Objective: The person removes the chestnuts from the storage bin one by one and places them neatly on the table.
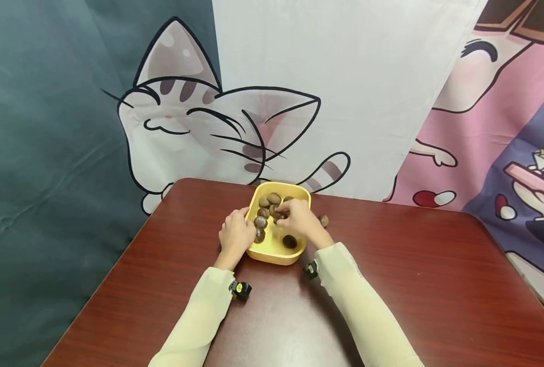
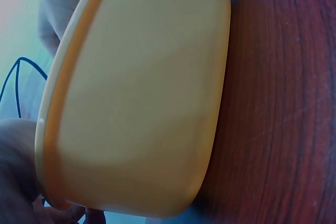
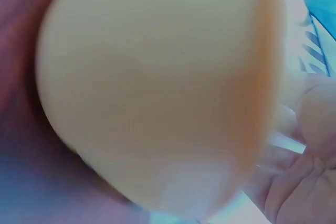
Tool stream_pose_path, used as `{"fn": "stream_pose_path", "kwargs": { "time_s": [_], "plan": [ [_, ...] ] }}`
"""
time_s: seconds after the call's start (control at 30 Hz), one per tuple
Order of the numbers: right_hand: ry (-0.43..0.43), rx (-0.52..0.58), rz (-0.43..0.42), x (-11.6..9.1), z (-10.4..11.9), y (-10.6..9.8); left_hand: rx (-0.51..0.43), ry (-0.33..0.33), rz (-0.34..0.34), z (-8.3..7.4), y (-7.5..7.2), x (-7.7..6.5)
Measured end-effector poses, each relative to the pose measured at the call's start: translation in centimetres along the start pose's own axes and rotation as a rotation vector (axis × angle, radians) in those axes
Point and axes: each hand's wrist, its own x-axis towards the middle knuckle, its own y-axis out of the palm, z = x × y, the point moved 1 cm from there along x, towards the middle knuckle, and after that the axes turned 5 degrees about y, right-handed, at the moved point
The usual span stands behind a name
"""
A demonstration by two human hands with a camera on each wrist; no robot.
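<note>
A yellow plastic basin stands near the table's far edge, holding several brown, glossy, chestnut-like nuts, mostly along its left side and far end. A darker nut lies apart near its front right. My left hand grips the left rim; in the left wrist view, the basin's outer wall covers much of that hand. Reaching over the right rim, my right hand has its curled fingertips down among the nuts and appears to pinch one. The right wrist view is blurred, with the right palm beyond the rim.
Outside the basin, another brown nut lies on the table just beyond my right wrist. The dark red wooden table extends to the right and front. Behind its far edge hangs a cartoon-cat cloth.
</note>
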Motion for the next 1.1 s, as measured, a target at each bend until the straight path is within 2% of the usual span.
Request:
{"fn": "stream_pose_path", "kwargs": {
  "time_s": [0.27,0.47,0.7,1.1],
  "plan": [
    [0.123,0.070,-0.126,-1.6,-2.3,-5.4,0.001,0.013,0.001,0.1,-0.1,0.1],
    [0.156,0.102,-0.195,-2.9,-5.1,-7.6,0.000,0.006,0.008,0.1,-0.1,0.3],
    [0.234,0.099,-0.219,-4.0,-8.1,-7.7,0.004,0.007,0.008,0.2,0.0,0.3],
    [0.359,0.089,-0.193,-5.3,-11.8,-5.5,0.003,0.015,0.004,-0.1,-0.1,0.0]
  ]
}}
